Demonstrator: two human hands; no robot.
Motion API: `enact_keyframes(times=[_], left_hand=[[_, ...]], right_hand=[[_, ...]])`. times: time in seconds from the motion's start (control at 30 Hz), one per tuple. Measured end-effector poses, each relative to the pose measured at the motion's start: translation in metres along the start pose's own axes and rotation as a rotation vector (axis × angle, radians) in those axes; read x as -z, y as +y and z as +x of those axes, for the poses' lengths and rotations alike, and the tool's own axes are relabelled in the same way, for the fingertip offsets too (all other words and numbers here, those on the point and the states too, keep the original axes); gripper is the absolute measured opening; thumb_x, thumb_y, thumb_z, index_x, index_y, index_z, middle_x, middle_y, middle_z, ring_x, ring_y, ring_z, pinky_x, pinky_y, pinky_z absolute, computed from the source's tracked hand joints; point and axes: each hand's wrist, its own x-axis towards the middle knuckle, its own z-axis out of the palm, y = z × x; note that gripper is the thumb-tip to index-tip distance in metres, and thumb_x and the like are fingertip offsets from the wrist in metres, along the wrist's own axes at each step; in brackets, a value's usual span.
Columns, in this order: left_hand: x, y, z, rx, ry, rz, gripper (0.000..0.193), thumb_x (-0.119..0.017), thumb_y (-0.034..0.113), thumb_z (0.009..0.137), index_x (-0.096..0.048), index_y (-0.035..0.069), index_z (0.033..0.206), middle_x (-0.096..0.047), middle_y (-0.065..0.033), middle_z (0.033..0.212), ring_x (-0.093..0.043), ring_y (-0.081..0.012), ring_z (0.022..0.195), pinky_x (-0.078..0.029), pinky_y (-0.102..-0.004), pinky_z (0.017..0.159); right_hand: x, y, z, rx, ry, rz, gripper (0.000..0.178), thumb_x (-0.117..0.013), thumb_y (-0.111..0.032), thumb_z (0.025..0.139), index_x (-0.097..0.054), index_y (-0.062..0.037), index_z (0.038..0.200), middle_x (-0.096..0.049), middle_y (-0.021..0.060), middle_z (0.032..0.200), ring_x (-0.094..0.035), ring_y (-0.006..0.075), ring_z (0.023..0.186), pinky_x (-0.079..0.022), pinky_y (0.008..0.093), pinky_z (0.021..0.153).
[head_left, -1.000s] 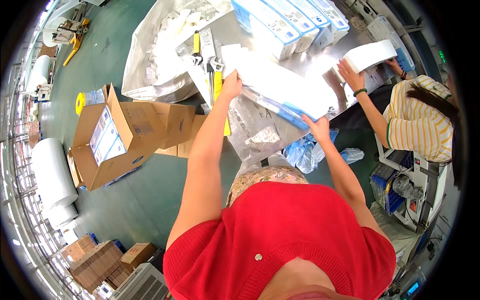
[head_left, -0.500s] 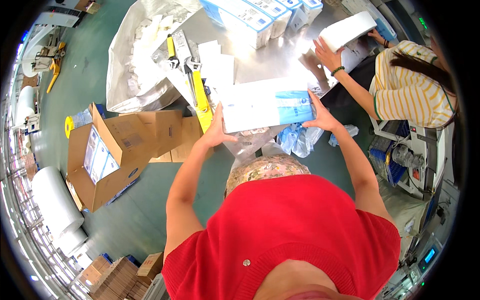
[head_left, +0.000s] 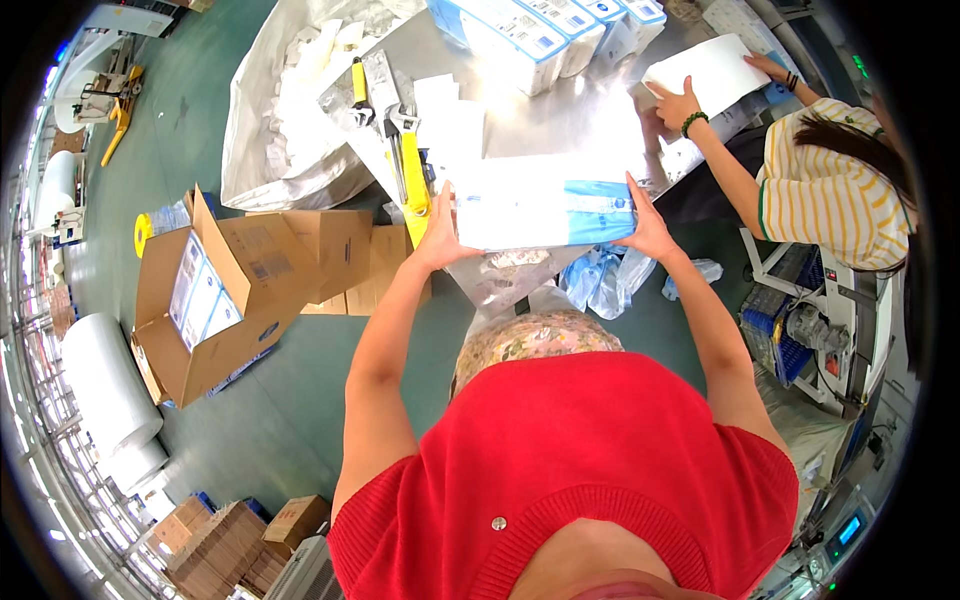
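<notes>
A white and blue plastic-wrapped pack (head_left: 530,212) lies lengthwise in front of me at the near edge of the metal table (head_left: 590,120). My left hand (head_left: 440,232) is pressed against its left end, thumb along the near side. Against the blue right end is my right hand (head_left: 648,222), so the pack sits gripped between both palms. Just left of it lie white paper sheets (head_left: 450,115) and a yellow-handled tool (head_left: 413,175). Several similar blue and white packs (head_left: 510,45) stand in a row at the far side of the table.
A large white sack (head_left: 290,130) of scraps hangs at the left. Below it stands an open cardboard box (head_left: 255,260) with a pack inside. At right a co-worker in a striped shirt (head_left: 825,200) handles a white stack (head_left: 705,72). Blue plastic bags (head_left: 600,280) hang below the table edge.
The view has shifted slightly. Both my hands stay on the pack, which is tilted a little differently. The co-worker's white stack now lies lower and flatter.
</notes>
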Motion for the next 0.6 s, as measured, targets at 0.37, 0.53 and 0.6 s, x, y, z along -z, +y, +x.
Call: enact_keyframes(times=[0.37, 0.53, 0.6], left_hand=[[0.012, 0.002, 0.017, 0.005, -0.087, -0.008, 0.136, -0.086, 0.017, 0.043, 0.013, 0.004, 0.135, -0.021, -0.0198, 0.132, -0.033, -0.0298, 0.119, -0.031, -0.0357, 0.1], [0.005, 0.007, 0.014, 0.062, -0.043, -0.213, 0.132, -0.085, 0.013, 0.046, 0.014, 0.0, 0.134, -0.042, -0.0151, 0.11, -0.047, -0.0267, 0.102, -0.038, -0.0316, 0.09], [-0.001, 0.002, 0.014, 0.081, 0.014, -0.296, 0.132, -0.084, 0.01, 0.047, 0.015, 0.0, 0.134, -0.045, -0.0103, 0.095, -0.049, -0.022, 0.089, -0.04, -0.0284, 0.081]], right_hand=[[-0.004, -0.005, 0.004, 0.042, 0.065, 0.003, 0.116, -0.08, -0.01, 0.047, -0.01, -0.0127, 0.139, -0.036, 0.014, 0.125, -0.037, 0.0298, 0.117, -0.032, 0.0358, 0.099], [0.0, -0.004, 0.008, -0.005, 0.051, 0.124, 0.11, -0.081, -0.012, 0.048, -0.017, -0.0113, 0.138, -0.045, 0.0137, 0.119, -0.047, 0.0267, 0.109, -0.039, 0.0333, 0.093], [-0.002, 0.001, 0.006, -0.014, 0.062, 0.184, 0.109, -0.08, -0.012, 0.049, -0.017, -0.0113, 0.138, -0.05, 0.0137, 0.114, -0.052, 0.0262, 0.103, -0.041, 0.0325, 0.09]])
